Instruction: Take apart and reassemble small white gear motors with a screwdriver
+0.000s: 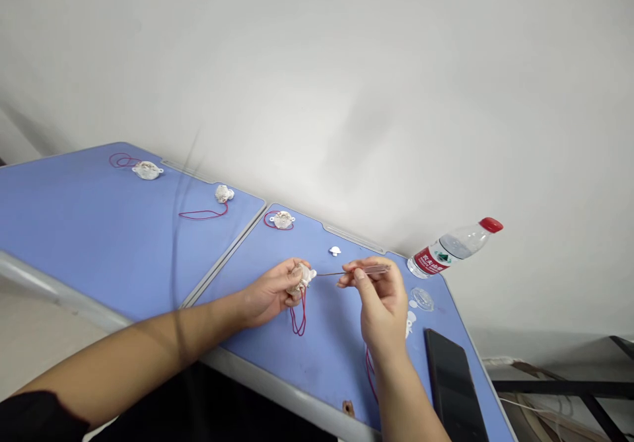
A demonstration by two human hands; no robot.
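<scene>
My left hand (274, 291) is closed around a small white round device (304, 279), and a loop of red wire (298, 323) hangs down from it. In my right hand (384, 300) is a thin screwdriver (371, 270) with a clear handle. Its shaft points left, and the tip is at the device's right edge; whether it sits in a screw is too small to tell. Just beyond the hands lies a small white mushroom-shaped piece (335, 251). Partly behind my right hand are a white part (410, 323) and more red wire (370, 372).
Similar white devices with red wires lie at the far left (147, 170), the left table's back edge (224, 193) and behind my left hand (282, 219). At right are a water bottle (453, 249), a clear round cover (422, 299) and a black phone (456, 386). A wall rises behind.
</scene>
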